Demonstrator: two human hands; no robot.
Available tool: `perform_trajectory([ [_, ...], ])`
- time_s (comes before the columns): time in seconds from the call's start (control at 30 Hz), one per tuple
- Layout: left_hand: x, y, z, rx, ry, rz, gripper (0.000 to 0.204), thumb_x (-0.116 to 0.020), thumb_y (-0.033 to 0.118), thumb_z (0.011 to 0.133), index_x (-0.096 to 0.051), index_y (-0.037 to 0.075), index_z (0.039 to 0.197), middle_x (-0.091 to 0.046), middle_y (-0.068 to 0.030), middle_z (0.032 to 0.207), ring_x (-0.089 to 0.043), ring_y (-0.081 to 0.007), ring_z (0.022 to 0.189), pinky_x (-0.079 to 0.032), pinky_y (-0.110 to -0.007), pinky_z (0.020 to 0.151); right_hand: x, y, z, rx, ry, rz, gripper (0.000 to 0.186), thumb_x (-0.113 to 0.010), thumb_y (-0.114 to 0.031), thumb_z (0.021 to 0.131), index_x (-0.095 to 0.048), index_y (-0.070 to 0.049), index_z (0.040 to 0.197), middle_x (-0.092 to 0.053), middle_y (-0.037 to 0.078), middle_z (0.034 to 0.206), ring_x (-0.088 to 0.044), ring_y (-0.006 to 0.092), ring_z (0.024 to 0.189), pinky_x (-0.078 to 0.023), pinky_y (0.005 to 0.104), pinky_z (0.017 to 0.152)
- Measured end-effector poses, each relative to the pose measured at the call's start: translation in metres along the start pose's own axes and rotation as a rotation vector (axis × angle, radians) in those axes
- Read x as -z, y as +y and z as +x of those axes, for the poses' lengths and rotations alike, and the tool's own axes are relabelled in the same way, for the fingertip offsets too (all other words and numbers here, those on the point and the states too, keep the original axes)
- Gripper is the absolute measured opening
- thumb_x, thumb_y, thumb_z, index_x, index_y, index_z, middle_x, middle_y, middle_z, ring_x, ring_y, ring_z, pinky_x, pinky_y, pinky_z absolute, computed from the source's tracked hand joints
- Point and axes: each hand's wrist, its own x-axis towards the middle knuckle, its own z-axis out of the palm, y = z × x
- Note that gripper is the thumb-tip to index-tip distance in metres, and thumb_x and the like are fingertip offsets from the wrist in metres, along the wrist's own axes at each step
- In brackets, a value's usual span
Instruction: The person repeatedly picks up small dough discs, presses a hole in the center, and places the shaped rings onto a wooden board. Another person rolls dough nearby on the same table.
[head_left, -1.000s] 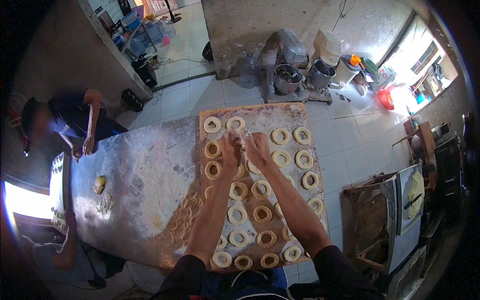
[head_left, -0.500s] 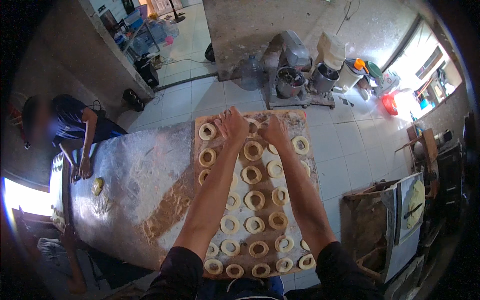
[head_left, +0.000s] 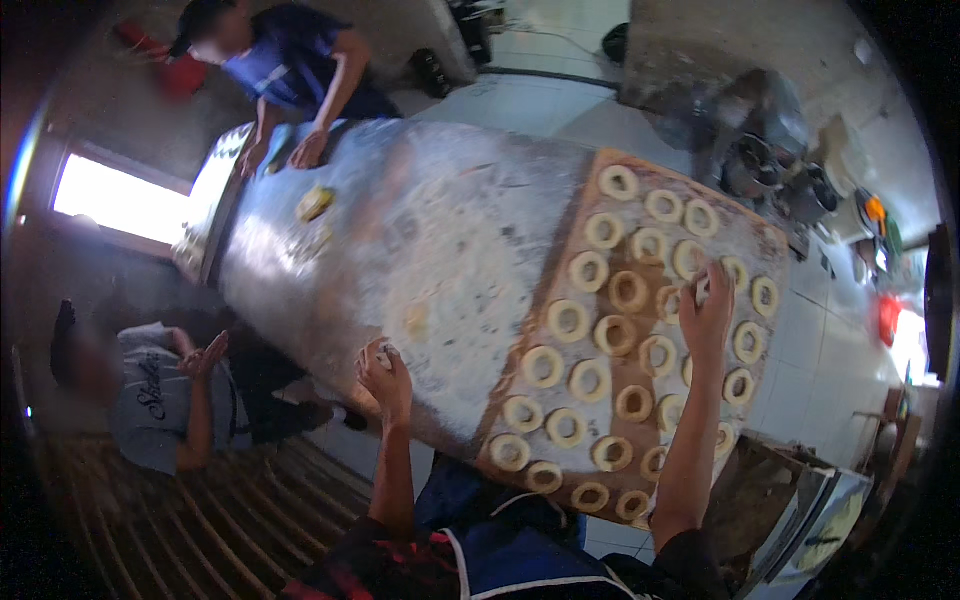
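Many pale dough rings (head_left: 590, 381) lie in loose rows on a floured wooden board (head_left: 560, 482) at the right end of the metal table (head_left: 300, 165). My right hand (head_left: 708, 300) is over the board's far part, above the rings, with its fingers curled. My left hand (head_left: 383, 378) is off to the left, by the table's near edge, its fingers curled too. Something whitish shows at the fingers of each hand; whether it is dough or flour I cannot make out. My right forearm hides some rings.
Flour (head_left: 450, 250) coats the table's middle, and a small yellowish lump (head_left: 316, 203) lies farther left. One person (head_left: 300, 70) leans on the table's far left end; another person (head_left: 175, 385) is at the near left. Mixers (head_left: 755, 165) stand beyond the board, a rack (head_left: 790, 510) at right.
The view has swung left, so the board now appears farther right. My hands, close together at the board's far edge before, are now wide apart, the left one off the board.
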Motion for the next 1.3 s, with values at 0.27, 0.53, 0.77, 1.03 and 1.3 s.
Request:
perform_trajectory([
  [0.27, -0.006, -0.026, 0.038, -0.598, -0.087, 0.056, 0.029, -0.074, 0.011, 0.074, -0.064, 0.006, 0.102, -0.064, -0.0159, 0.096, -0.056, -0.0340, 0.100, -0.042, -0.047, 0.088, -0.077, -0.154, -0.124, 0.199, -0.221, 0.297, 0.030, -0.060, 0.001, 0.075, -0.064, -0.004, 0.105, -0.059, 0.012, 0.087, -0.054, 0.0248, 0.078, -0.045, 0.0358, 0.072],
  [0.53, 0.012, -0.021, 0.010, 0.194, -0.502, -1.134, 0.034, -0.070, 0.004, 0.079, -0.057, 0.002, 0.111, -0.064, -0.0101, 0.091, -0.062, -0.0195, 0.090, -0.051, -0.032, 0.080, -0.163, -0.243, -0.177, -0.313, -0.572, 0.657, 0.026, -0.063, -0.007, 0.086, -0.065, 0.001, 0.112, -0.069, 0.011, 0.099, -0.065, 0.0150, 0.087, -0.051, 0.0278, 0.078],
  [0.77, 0.043, -0.029, 0.022, 0.243, -0.722, -1.254, 0.024, -0.067, 0.003, 0.084, -0.063, -0.007, 0.106, -0.066, -0.0124, 0.102, -0.061, -0.0149, 0.096, -0.051, -0.030, 0.085, -0.163, -0.272, -0.178, -0.285, -0.486, 0.787, 0.030, -0.069, -0.008, 0.080, -0.065, 0.007, 0.106, -0.070, 0.010, 0.089, -0.065, 0.0125, 0.080, -0.052, 0.0282, 0.072],
  [1.03, 0.048, -0.032, 0.045, -0.103, -0.870, -1.084, 0.020, -0.063, 0.005, 0.088, -0.060, -0.003, 0.106, -0.065, -0.0085, 0.099, -0.061, -0.0126, 0.089, -0.052, -0.029, 0.078, -0.142, -0.311, -0.178, -0.130, -0.318, 0.738, 0.043, -0.068, -0.005, 0.078, -0.055, 0.004, 0.118, -0.067, 0.012, 0.085, -0.065, 0.0166, 0.078, -0.052, 0.0283, 0.069],
  [1.3, 0.042, -0.026, 0.035, 0.267, -1.249, -1.746, 0.032, -0.048, -0.009, 0.084, -0.047, 0.006, 0.113, -0.059, -0.0059, 0.090, -0.060, -0.0153, 0.077, -0.050, -0.027, 0.067, -0.159, -0.291, -0.175, -0.445, -0.296, 1.292, 0.034, -0.052, -0.023, 0.092, -0.054, 0.001, 0.117, -0.062, 0.011, 0.086, -0.063, 0.0184, 0.071, -0.052, 0.0291, 0.064],
])
